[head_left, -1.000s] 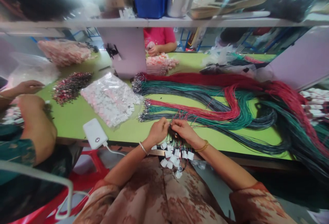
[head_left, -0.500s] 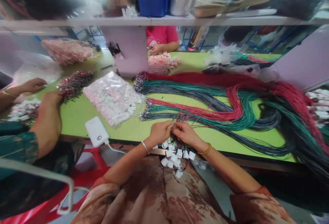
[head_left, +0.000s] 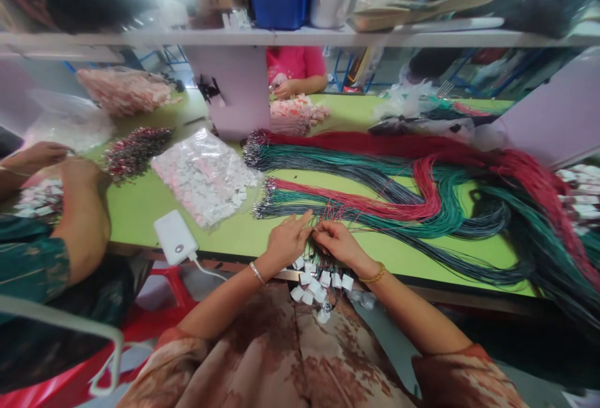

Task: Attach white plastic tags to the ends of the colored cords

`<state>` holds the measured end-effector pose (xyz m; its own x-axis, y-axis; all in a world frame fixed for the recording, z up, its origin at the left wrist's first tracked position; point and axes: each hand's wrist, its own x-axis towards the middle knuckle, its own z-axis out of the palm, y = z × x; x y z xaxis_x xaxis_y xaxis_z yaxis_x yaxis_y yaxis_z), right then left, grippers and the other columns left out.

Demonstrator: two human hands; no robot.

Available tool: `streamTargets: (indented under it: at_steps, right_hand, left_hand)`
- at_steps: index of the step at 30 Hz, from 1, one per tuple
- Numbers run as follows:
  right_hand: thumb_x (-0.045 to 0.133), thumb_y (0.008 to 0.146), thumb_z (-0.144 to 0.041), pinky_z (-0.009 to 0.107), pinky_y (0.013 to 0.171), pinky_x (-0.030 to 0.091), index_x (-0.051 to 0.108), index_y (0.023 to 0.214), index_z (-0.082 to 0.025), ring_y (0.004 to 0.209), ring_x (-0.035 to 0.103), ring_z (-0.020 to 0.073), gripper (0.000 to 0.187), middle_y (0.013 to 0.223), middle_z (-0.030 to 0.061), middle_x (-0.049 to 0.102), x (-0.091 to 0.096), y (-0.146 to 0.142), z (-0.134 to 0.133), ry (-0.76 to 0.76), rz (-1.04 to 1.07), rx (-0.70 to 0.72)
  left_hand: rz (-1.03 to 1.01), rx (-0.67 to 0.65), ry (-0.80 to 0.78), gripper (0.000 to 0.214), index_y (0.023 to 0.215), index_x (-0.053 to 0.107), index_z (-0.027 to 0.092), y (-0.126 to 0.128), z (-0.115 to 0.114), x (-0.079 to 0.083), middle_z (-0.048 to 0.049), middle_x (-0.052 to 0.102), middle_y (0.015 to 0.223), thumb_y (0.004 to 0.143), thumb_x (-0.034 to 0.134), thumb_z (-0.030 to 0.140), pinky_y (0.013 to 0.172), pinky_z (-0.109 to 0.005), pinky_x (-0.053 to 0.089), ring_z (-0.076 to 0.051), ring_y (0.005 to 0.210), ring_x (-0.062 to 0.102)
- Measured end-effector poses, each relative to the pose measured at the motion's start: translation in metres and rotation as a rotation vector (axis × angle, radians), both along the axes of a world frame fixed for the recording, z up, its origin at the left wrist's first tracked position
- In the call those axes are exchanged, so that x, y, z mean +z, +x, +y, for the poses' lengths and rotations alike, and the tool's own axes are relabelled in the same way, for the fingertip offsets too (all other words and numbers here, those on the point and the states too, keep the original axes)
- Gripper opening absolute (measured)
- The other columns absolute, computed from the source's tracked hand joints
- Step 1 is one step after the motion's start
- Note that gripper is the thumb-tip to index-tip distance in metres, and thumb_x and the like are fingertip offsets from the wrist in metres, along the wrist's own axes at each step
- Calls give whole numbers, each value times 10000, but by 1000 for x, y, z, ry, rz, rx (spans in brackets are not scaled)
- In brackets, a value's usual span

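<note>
My left hand [head_left: 287,240] and my right hand [head_left: 338,240] meet at the near edge of the green table [head_left: 140,208]. Both pinch a bunch of thin cords [head_left: 323,252] whose small white tags [head_left: 319,280] hang down over the table edge toward my lap. My left index finger points out toward the metal cord ends [head_left: 265,208]. Long bundles of red, green and dark cords [head_left: 422,189] stretch from my hands to the right across the table.
A clear bag of white tags [head_left: 204,177] and a white power bank [head_left: 174,237] lie left of my hands. A person's hands [head_left: 75,202] work on a heap of tagged cords [head_left: 134,149] at the left. Another person in pink [head_left: 293,70] sits across, under a shelf [head_left: 300,38].
My left index finger has stretched forward over the cords. My hands stay together on the bunch. The person at the left has drawn a hand back from the heap.
</note>
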<state>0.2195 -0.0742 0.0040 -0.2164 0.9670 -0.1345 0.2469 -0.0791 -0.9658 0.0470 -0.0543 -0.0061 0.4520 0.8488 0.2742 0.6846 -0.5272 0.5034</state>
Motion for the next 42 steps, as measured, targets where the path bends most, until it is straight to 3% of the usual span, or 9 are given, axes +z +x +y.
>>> streamTargets:
  at_steps: [5, 10, 14, 17, 22, 34, 36, 39, 42]
  right_hand:
    - [540, 778, -307, 200, 414, 302, 509, 670, -188, 398, 419, 77, 164, 460, -61, 474, -1, -1, 2, 10, -54, 19]
    - [531, 774, -320, 200, 409, 299, 502, 661, -194, 389, 406, 75, 172, 453, -63, 461, -2, -2, 5, -9, -21, 22]
    - [537, 771, -316, 198, 414, 296, 480, 653, -198, 401, 402, 74, 176, 465, -65, 454, -2, -2, 5, -3, -24, 18]
    - [537, 789, -329, 200, 430, 301, 473, 653, -197, 418, 415, 76, 200, 477, -62, 455, -1, -2, 5, 35, -54, 22]
    - [538, 792, -361, 206, 432, 292, 465, 648, -199, 416, 404, 78, 228, 479, -61, 452, 3, -3, 3, 37, -63, 10]
    - [521, 732, -245, 227, 499, 278, 460, 570, -193, 492, 416, 102, 180, 505, -19, 498, 15, -9, 3, 131, -442, -14]
    - [524, 717, -223, 220, 491, 280, 486, 579, -188, 472, 404, 94, 148, 493, -28, 493, 26, -9, -14, 113, -382, 99]
    - [551, 721, -218, 205, 488, 304, 580, 659, -178, 448, 403, 81, 79, 491, -49, 506, 52, -4, -41, 87, -196, 525]
    - [497, 833, -311, 217, 505, 320, 657, 841, -168, 467, 411, 96, 215, 513, -36, 514, 74, 12, -35, 195, -260, 316]
  left_hand:
    - [32, 5, 55, 592, 1495, 297, 144, -11, -2, 4, -138, 520, 1408, 959, 348, 390, 1110, -443, 347, -289, 1417, 321]
    - [109, -58, 70, 664, 1486, 298, 148, -14, -1, -1, -175, 243, 1573, 919, 433, 464, 1143, -572, 187, -351, 1483, 48]
    - [47, -35, 63, 517, 1375, 445, 138, -11, -1, 2, -184, 424, 1463, 928, 441, 399, 1124, -517, 245, -317, 1429, 254]
    - [-1, -48, -50, 304, 1083, 605, 143, -6, 2, 10, -142, 643, 1109, 936, 422, 335, 970, -405, 408, -249, 1117, 548]
    - [2, -112, -273, 231, 793, 528, 184, 1, 7, 21, -37, 590, 751, 938, 373, 273, 693, -286, 405, -165, 722, 541]
    - [184, 40, -196, 195, 892, 543, 212, 11, 5, 3, -52, 639, 868, 929, 356, 251, 668, -295, 358, -192, 774, 585]
    - [188, 87, -207, 201, 905, 549, 207, 10, 10, 3, -60, 643, 866, 932, 356, 258, 668, -295, 363, -196, 775, 591]
    - [202, 170, -231, 231, 929, 556, 198, 9, 19, 7, -64, 648, 841, 945, 336, 268, 662, -293, 371, -197, 759, 599]
    - [222, 39, -207, 272, 922, 573, 205, 14, 14, 14, -62, 655, 866, 964, 335, 331, 677, -287, 397, -193, 784, 610]
